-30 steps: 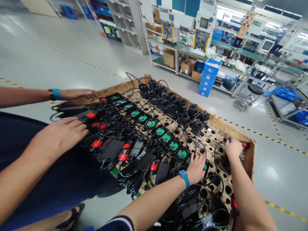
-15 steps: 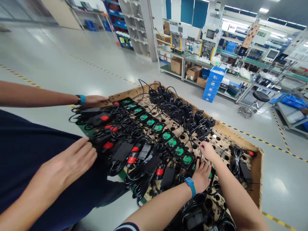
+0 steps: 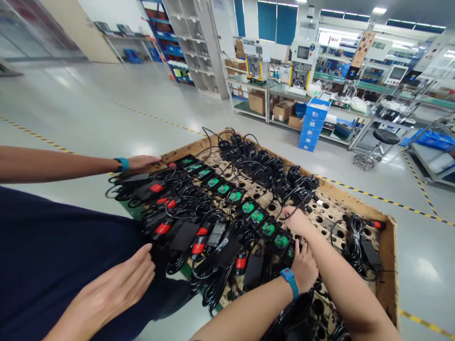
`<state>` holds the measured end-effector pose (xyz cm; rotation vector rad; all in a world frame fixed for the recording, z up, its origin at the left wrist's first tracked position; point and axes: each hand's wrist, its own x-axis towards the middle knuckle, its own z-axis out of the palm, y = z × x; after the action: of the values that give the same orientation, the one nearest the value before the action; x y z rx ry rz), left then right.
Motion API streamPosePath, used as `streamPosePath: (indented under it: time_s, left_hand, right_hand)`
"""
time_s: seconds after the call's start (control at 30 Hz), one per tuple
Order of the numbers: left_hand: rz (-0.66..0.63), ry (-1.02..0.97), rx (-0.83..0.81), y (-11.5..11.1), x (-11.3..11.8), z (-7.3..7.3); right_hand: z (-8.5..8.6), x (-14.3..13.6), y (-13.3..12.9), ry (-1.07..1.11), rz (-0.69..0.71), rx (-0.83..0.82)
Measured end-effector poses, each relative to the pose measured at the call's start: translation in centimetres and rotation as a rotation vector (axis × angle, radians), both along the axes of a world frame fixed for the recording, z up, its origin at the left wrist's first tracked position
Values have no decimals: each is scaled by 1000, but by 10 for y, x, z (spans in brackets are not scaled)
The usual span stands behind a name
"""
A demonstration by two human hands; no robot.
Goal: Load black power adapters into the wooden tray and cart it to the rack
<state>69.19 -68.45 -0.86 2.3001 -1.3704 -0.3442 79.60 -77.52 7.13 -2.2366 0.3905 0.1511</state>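
Left hand [image 3: 304,267]: resting flat on green-topped black modules [image 3: 269,229], holding nothing
Right hand [image 3: 295,219]: at 12 o'clock, pinching thin black cable [image 3: 302,204]

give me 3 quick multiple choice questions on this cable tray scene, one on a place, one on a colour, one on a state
1. Where does the right hand rest?
A. on the stool
B. at the row of green-topped boards
C. on the floor

2. What colour is the band on the left wrist?
A. blue
B. yellow
C. white

3. How do the black cables lie on the perforated tray?
A. coiled in bundles
B. stretched straight
C. boxed

Answers: 1 B, its fingers meet the boards; 2 A, the strap is bright blue; 3 A, loops show across the tray.
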Motion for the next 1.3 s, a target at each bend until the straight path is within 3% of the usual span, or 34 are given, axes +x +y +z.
streamPosePath:
  time_s: [0.1,0.17,0.2,0.27,0.33,0.4,0.5,0.63,0.73,0.93,1.13,1.2,1.3]
  left_hand:
    - [-4,12,-38,5,3,-3]
    - [0,15,-54,6,4,-2]
    - [7,11,-57,5,4,-2]
    - [30,0,-42,2,3,0]
    - [50,-12,-3,-3,0,2]
    - [61,-24,39,-7,-2,2]
    - [73,-21,73,-9,-4,4]
    - [50,26,76,-7,0,7]
    - [38,52,79,-6,5,10]
    - [15,87,72,-1,9,16]
    - [45,187,-4,2,14,15]
    - [163,252,-96,-2,32,19]
    - [411,256,-290,-14,80,33]
  right_hand:
    - [21,-29,-6,-34,51,352]
    - [34,-36,-22,-136,-77,635]
    - [40,-32,-34,-199,-189,695]
    - [52,-12,-60,-298,-430,596]
    - [60,17,-81,-297,-561,518]
    - [63,44,-93,-228,-565,618]
    - [57,64,-89,-122,-460,767]
    - [36,70,-72,-44,-479,520]
    - [30,75,-74,-67,-538,320]
    - [39,85,-94,-58,-447,-464]
    - [31,76,-83,-47,-225,-611]
    - [26,74,-80,-13,-140,-637]
    - [20,70,-78,42,-61,-690]
